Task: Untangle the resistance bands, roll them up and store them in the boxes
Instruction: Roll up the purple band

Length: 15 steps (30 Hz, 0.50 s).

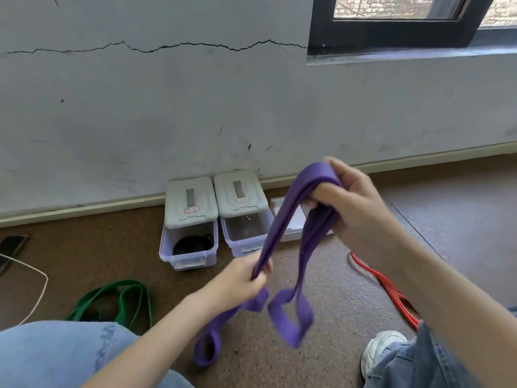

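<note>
Nearest you, your denim-covered knee (pixel 56 354) fills the lower left, and a white sneaker (pixel 383 351) sits at the lower right on the brown floor (pixel 335 289). Your left hand (pixel 240 281) is clenched round the purple band (pixel 282 228), pinching its doubled strands low down, and loose purple loops dangle beneath it, close to the floor. Your right hand (pixel 352 203) is up higher and farther right, fingers curled over the band's folded top, grasping it firmly. Against the far wall stand two clear boxes: the left box (pixel 188 247) has its grey lid slid back and a dark coil lying inside, while the right box (pixel 246 233), just beside it, is also partly uncovered. A green band (pixel 120 301) lies on the floor at left. A red band (pixel 389 289) runs along the floor at right, partly hidden by your right arm.
</note>
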Available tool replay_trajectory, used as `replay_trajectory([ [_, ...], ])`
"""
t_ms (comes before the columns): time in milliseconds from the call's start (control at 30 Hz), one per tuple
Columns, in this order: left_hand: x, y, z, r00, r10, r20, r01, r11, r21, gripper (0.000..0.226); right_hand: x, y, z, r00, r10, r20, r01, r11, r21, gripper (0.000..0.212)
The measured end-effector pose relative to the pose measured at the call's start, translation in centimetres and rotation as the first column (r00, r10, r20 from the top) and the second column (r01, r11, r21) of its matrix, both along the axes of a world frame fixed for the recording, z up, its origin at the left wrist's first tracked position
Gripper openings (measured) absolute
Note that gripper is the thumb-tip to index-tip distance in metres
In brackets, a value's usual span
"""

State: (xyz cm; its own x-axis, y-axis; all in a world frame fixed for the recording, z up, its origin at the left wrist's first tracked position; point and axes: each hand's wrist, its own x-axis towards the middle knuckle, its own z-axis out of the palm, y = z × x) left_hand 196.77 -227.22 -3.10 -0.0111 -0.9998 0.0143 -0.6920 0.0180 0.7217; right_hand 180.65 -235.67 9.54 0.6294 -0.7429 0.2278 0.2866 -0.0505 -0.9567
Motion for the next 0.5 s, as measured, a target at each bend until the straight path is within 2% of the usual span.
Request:
replay_trajectory([
  [33,0.5,0.3,-0.6,0.999,-0.003,0.04,0.002,0.999,0.039,0.016,-0.4,-0.4,0.5,0.999,-0.022,0.036,0.022,1.0,0.008,0.011],
  [67,1.2,0.3,-0.5,0.999,0.032,0.044,-0.035,0.998,0.061,0.018,-0.8,-0.7,0.8,0.999,-0.054,0.003,0.054,0.998,-0.033,0.012],
  [133,2.5,-0.6,1.4,0.979,0.192,-0.068,-0.193,0.981,-0.004,0.022,-1.4,-1.5,0.6,0.963,-0.133,-0.236,0.084,0.975,-0.206,0.017],
  [167,3.0,-1.0,3.1,0.943,0.263,-0.206,-0.284,0.956,-0.079,0.025,-1.8,-1.7,0.2,0.895,-0.163,-0.415,0.045,0.959,-0.279,0.019],
  [200,3.4,-1.1,5.0,0.885,0.28,-0.371,-0.357,0.921,-0.156,0.026,-2.1,-2.0,-0.3,0.788,-0.161,-0.595,-0.031,0.953,-0.3,0.019],
  [267,3.7,-0.9,8.8,0.787,0.177,-0.59,-0.392,0.884,-0.257,0.02,-2.8,-2.1,-1.4,0.502,-0.041,-0.864,-0.222,0.959,-0.175,0.018],
  [300,3.4,-0.7,10.2,0.773,0.125,-0.622,-0.36,0.894,-0.268,0.016,-3.0,-1.9,-1.8,0.397,0.023,-0.917,-0.275,0.957,-0.095,0.029],
  [333,2.8,-0.5,11.2,0.782,0.096,-0.616,-0.318,0.911,-0.262,0.014,-3.1,-1.7,-2.1,0.378,0.078,-0.923,-0.291,0.956,-0.039,0.049],
  [367,2.0,-0.5,11.8,0.827,0.09,-0.555,-0.273,0.927,-0.256,0.016,-2.9,-1.5,-2.2,0.45,0.122,-0.885,-0.275,0.961,-0.007,0.07],
  [400,1.1,-0.5,12.0,0.905,0.098,-0.414,-0.221,0.939,-0.262,0.018,-2.6,-1.3,-2.1,0.56,0.16,-0.813,-0.266,0.964,0.006,0.084],
  [433,0.0,-0.7,11.8,0.97,0.11,-0.216,-0.167,0.95,-0.265,0.024,-2.3,-1.0,-2.0,0.647,0.197,-0.736,-0.289,0.957,0.002,0.087],
  [467,-0.9,-0.7,11.3,0.993,0.106,-0.044,-0.114,0.96,-0.257,0.03,-1.8,-0.7,-2.1,0.686,0.232,-0.69,-0.335,0.942,-0.017,0.081],
  [500,-1.6,-0.7,10.6,0.996,0.082,0.038,-0.07,0.968,-0.239,0.034,-1.4,-0.4,-2.4,0.691,0.249,-0.678,-0.376,0.926,-0.043,0.066],
])
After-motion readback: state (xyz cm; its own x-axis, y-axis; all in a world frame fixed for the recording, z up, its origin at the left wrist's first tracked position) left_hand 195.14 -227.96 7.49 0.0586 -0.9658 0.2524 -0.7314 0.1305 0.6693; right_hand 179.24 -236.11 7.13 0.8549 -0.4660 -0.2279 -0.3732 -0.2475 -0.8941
